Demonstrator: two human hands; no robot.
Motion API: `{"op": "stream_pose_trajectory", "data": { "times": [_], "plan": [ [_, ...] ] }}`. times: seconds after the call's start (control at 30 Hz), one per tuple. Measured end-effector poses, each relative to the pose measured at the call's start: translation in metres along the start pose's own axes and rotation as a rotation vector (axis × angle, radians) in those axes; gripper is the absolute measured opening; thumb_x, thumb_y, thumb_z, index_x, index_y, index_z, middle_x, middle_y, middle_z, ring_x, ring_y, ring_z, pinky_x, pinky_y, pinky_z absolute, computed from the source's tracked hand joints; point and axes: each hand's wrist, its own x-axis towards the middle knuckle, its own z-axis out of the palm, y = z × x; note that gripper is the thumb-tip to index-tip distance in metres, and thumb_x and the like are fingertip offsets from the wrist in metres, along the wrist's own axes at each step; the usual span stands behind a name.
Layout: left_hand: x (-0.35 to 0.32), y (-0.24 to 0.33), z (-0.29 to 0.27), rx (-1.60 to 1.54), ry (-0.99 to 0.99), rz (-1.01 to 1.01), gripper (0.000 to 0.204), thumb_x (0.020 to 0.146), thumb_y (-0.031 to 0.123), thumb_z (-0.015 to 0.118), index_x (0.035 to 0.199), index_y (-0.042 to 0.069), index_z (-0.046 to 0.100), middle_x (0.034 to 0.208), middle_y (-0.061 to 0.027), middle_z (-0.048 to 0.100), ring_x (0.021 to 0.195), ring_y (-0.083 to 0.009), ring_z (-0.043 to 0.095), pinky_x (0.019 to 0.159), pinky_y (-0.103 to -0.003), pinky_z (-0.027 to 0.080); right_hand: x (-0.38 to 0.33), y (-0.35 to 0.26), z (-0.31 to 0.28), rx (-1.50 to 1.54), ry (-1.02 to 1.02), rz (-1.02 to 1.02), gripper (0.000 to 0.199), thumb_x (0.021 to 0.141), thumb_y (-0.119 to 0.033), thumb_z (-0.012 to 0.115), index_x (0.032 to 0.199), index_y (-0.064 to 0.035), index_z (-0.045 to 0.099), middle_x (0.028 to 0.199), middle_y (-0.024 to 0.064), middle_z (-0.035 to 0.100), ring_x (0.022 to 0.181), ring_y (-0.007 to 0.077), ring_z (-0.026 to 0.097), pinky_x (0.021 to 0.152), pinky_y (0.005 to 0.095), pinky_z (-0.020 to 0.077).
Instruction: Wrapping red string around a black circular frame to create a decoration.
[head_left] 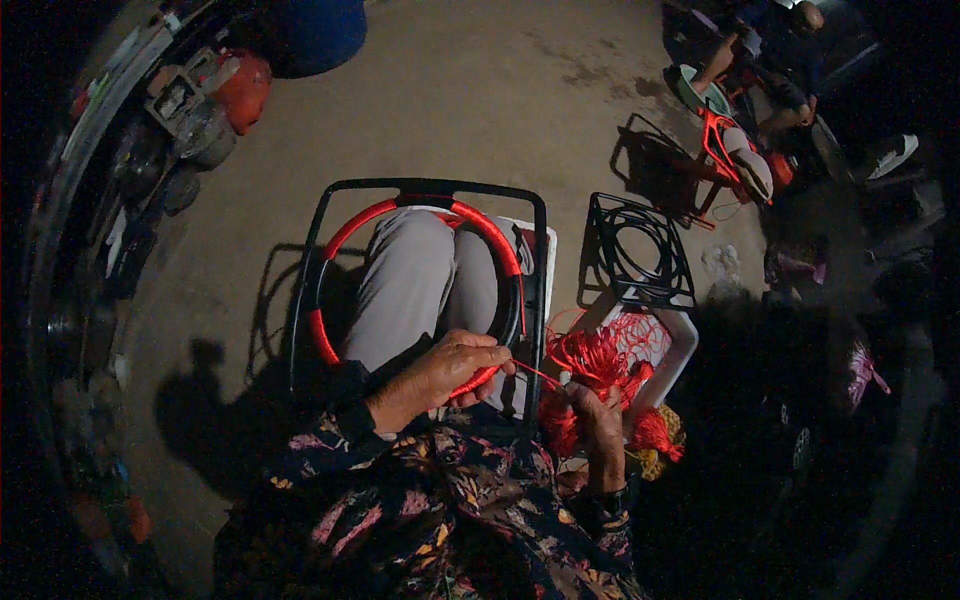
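A black metal frame (425, 186) with a round ring inside it rests across my lap. Glossy red cord wraps much of the ring (503, 243), leaving some black stretches bare. My left hand (452, 368) is closed around the ring's near side, thumb and fingers beside the wrapping. From there a strand of red cord (535, 373) runs taut to my right hand (597, 415), which pinches it just right of the frame. Under and beyond that hand lies a loose tangle of red cord (600, 358), partly in a white container (682, 345).
More black metal frames (640, 250) stand beyond the white container. Yellow material (652, 462) lies by the cord. At far right a person (790, 60) sits near a red frame (715, 145) and a green basin (700, 90). A blue barrel (318, 35) and hollow block (175, 98) are far left.
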Motion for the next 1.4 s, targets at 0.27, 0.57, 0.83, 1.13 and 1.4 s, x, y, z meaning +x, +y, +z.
{"op": "stream_pose_trajectory", "data": {
  "times": [0.27,0.57,0.83,1.13,1.4],
  "plan": [
    [-0.006,0.000,0.013,0.271,0.181,0.233,0.031,0.091,0.025,0.053,0.071,0.002,0.056,0.052,-0.0019,0.049,0.041,-0.0086,0.045,0.038,-0.026,0.034,-0.038,-0.060,0.024,-0.489,0.406,-0.166,0.055,0.082,-0.027,0.067,0.127,-0.0015,0.046,0.103,0.0099,0.063,0.092,0.0204,0.061,0.085,0.0318,0.0468],
    [-0.002,0.016,0.022,0.986,0.628,0.858,0.031,0.093,0.030,0.053,0.076,0.003,0.054,0.056,-0.0159,0.054,0.050,-0.0338,0.056,0.047,-0.041,0.042,-0.092,-0.098,0.053,-0.668,-0.280,-0.278,0.053,0.088,-0.012,0.060,0.135,-0.0002,0.040,0.126,0.0166,0.053,0.115,0.0223,0.051,0.094,0.0323,0.0416],
    [0.002,0.023,0.037,1.169,0.620,0.773,0.018,0.092,0.022,0.053,0.094,0.005,0.057,0.065,-0.0220,0.059,0.061,-0.0406,0.060,0.052,-0.050,0.045,-0.033,-0.061,0.081,-1.172,-0.553,-0.735,0.026,0.080,-0.004,0.060,0.106,0.0003,0.059,0.086,0.0226,0.064,0.079,0.0397,0.063,0.066,0.0404,0.0490],
    [-0.007,0.038,0.032,1.305,0.684,0.907,0.010,0.089,0.015,0.055,0.087,0.005,0.054,0.062,-0.0176,0.061,0.057,-0.0361,0.062,0.051,-0.045,0.048,-0.020,-0.059,0.116,-0.812,-0.444,-0.869,0.027,0.083,-0.002,0.060,0.109,0.0029,0.051,0.092,0.0225,0.061,0.085,0.0361,0.062,0.070,0.0401,0.0486],
    [0.002,0.022,0.027,1.190,0.759,0.891,0.010,0.089,0.014,0.057,0.086,0.004,0.054,0.060,-0.0163,0.060,0.057,-0.0367,0.061,0.051,-0.045,0.048,-0.045,-0.045,0.109,-0.779,-0.171,-0.661,0.025,0.082,-0.002,0.064,0.105,-0.0002,0.054,0.095,0.0151,0.059,0.090,0.0267,0.063,0.075,0.0377,0.0493]
  ]
}}
